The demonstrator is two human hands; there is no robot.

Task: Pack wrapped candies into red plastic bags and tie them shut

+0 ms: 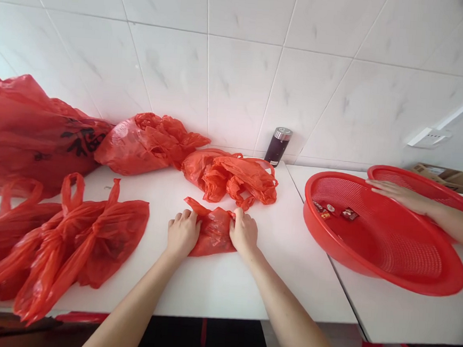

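A small red plastic bag [215, 234] lies on the white table in front of me, with something inside that I cannot make out. My left hand [183, 231] grips its left side, fingers curled in. On the other side, my right hand [244, 231] is closed on the bag near its upper right corner. Just behind it sits a crumpled heap of red plastic bags [231, 174]. Several knotted, filled red bags [110, 233] lie to the left of my left hand.
A big red bag [26, 136] with black writing and another red bag [145, 142] stand by the tiled wall. A dark bottle [278, 148] stands behind. At right, a red plastic basket [389, 250] holds a few small packets [349, 214]; another person's hand [398, 194] rests on its rim.
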